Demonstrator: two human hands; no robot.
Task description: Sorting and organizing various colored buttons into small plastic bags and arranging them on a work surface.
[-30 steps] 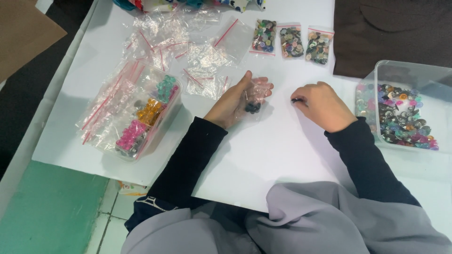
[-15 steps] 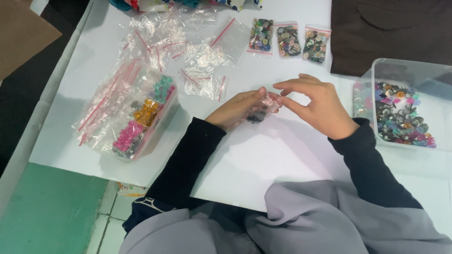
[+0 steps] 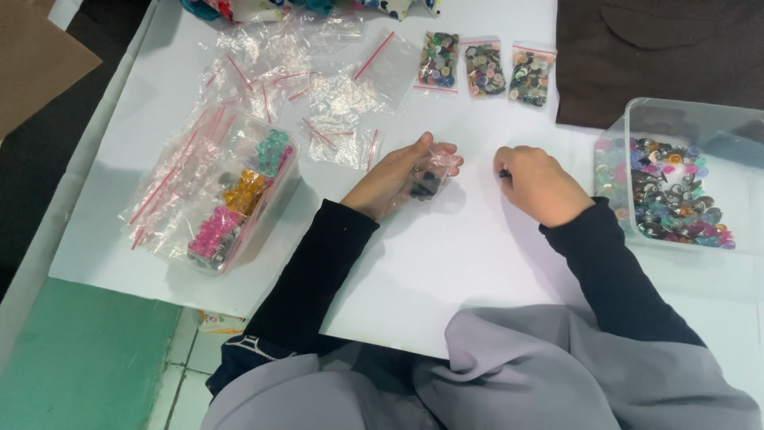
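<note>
At far left, a clear plastic tub [image 3: 239, 209] holds teal, orange and pink beads, beside loose empty zip bags with red strips [image 3: 263, 80]. The left hand [image 3: 398, 177] cups a small clear zip bag of dark buttons [image 3: 426, 179], fingers curled around it above the white table [image 3: 446, 263]. The right hand [image 3: 537, 185] is closed, pinching a small dark button [image 3: 504, 173]. Far right stands a clear plastic box of mixed coloured buttons [image 3: 676, 199].

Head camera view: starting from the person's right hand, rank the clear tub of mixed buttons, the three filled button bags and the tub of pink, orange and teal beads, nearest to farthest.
From the right hand:
1. Clear tub of mixed buttons, just to its right on the table's right side.
2. Three filled button bags, in a row at the table's far edge, up and slightly left.
3. Tub of pink, orange and teal beads, far left, beyond the left hand.
</note>
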